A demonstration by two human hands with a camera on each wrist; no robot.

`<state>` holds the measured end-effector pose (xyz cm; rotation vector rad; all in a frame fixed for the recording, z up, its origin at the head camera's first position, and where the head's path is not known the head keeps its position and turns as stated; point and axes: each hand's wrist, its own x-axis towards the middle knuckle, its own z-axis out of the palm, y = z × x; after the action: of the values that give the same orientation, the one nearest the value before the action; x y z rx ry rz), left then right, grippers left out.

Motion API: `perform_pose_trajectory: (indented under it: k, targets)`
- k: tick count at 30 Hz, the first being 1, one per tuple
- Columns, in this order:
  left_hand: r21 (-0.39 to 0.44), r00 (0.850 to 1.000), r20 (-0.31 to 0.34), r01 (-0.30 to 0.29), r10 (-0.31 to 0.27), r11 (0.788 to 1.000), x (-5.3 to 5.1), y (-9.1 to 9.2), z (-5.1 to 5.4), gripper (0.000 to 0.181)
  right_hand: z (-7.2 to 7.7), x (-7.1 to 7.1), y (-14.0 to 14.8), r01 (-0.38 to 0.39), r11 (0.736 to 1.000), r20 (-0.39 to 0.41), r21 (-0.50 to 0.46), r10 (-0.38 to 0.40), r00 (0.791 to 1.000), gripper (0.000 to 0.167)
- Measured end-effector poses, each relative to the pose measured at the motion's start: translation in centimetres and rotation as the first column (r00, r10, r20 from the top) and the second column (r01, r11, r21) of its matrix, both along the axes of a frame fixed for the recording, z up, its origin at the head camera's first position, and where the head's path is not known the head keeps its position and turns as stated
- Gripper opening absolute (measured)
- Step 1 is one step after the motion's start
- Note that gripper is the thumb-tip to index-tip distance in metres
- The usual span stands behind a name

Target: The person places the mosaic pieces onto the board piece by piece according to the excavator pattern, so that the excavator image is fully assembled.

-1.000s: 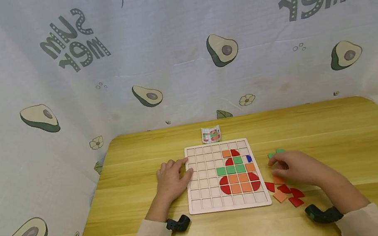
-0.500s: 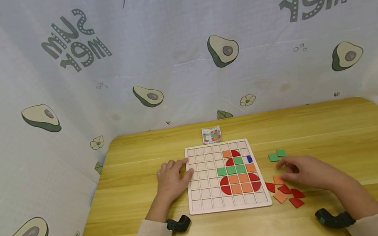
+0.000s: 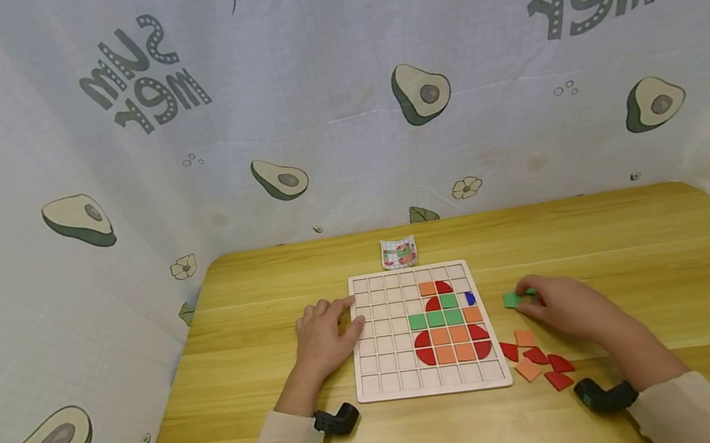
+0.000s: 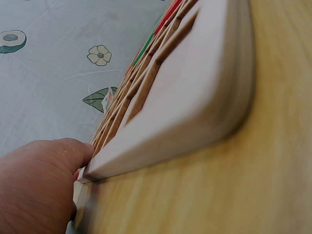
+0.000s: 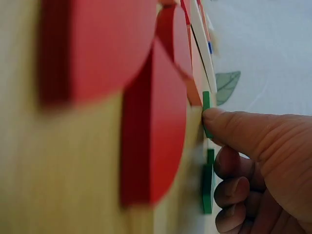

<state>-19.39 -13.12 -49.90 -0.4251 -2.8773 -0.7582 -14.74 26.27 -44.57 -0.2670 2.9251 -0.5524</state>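
Note:
A pale gridded board (image 3: 390,388) lies on the table, its right part filled with red, green, orange and blue pieces. My left hand (image 3: 323,340) rests at its left edge, thumb and fingers apart; the left wrist view shows the hand (image 4: 36,183) touching the board's side (image 4: 161,153). Right of the board, my right hand (image 3: 573,306) is over two green square tiles, its thumb and finger at the left one (image 3: 511,300). In the right wrist view, the thumb of the hand (image 5: 273,156) presses that green tile (image 5: 206,100), other fingers curled beside the second tile (image 5: 208,190).
Loose orange squares (image 3: 528,369) and several red quarter-round pieces (image 3: 559,379) lie right of the board, nearer the person. A small patterned card (image 3: 398,252) stands behind the board. Printed cloth (image 3: 333,98) hangs beyond the wooden table (image 3: 292,268).
My right hand has moved away from the person, from beside the orange tile to the green tiles, and touches the left one. My left hand keeps its place at the board.

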Motion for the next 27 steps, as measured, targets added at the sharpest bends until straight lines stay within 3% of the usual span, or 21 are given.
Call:
perform_pose_trajectory:
  k: [5, 10, 18, 23, 27]
  targets:
    - [-0.005, 1.000, 0.000, -0.001, 0.001, 1.000, -0.1, 0.1, -0.1, 0.046, 0.4, -0.6, -0.9, -0.007, 1.000, 0.018, 0.023, 0.007, 1.000, 0.027]
    - [-0.001, 1.000, -0.004, 0.002, -0.002, 1.000, 0.0, 0.0, 0.0, 0.045, 1.0, -1.1, -2.4, -0.015, 1.000, 0.053, -0.021, 0.016, 0.998, 0.032]
    - [0.003, 1.000, 0.006, -0.003, 0.003, 1.000, -0.1, -0.1, 0.0, 0.045, 1.0, -2.5, -8.5, -0.105, 0.991, 0.070, -0.088, 0.111, 0.991, 0.030]
    - [0.004, 1.000, 0.010, 0.002, -0.002, 1.000, 0.1, -0.1, 0.2, 0.046, 0.6, -3.3, -11.6, -0.176, 0.982, 0.022, -0.067, 0.178, 0.984, 0.024]
    - [-0.001, 1.000, 0.011, 0.002, -0.002, 1.000, 0.1, 0.0, 0.2, 0.046, 0.5, -3.9, -12.7, -0.173, 0.984, -0.003, -0.031, 0.173, 0.985, 0.023]
